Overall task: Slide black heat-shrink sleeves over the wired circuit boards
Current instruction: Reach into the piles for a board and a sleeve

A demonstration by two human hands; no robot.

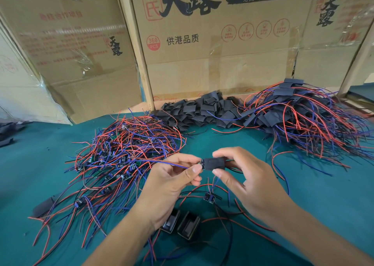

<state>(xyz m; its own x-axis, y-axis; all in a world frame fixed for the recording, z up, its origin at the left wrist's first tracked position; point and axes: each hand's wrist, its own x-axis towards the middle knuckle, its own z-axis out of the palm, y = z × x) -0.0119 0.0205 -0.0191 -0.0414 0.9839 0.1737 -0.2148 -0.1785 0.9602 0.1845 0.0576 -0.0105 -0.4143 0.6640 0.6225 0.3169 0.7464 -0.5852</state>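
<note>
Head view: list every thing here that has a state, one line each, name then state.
Left hand: pinching the board's wires.
Right hand: pinching the sleeve.
Black heat-shrink sleeve: nearly over the circuit board, one edge still bare.
Two loose sleeves: lying empty on the table.
Left pile of boards: unsleeved.
Right pile: sleeved.

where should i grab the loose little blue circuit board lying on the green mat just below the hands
Pinch the small blue circuit board by its two long edges, coming straight down from above. It lies flat on the green mat, and its red and black wires trail off its ends, so the sides look freest.
</note>
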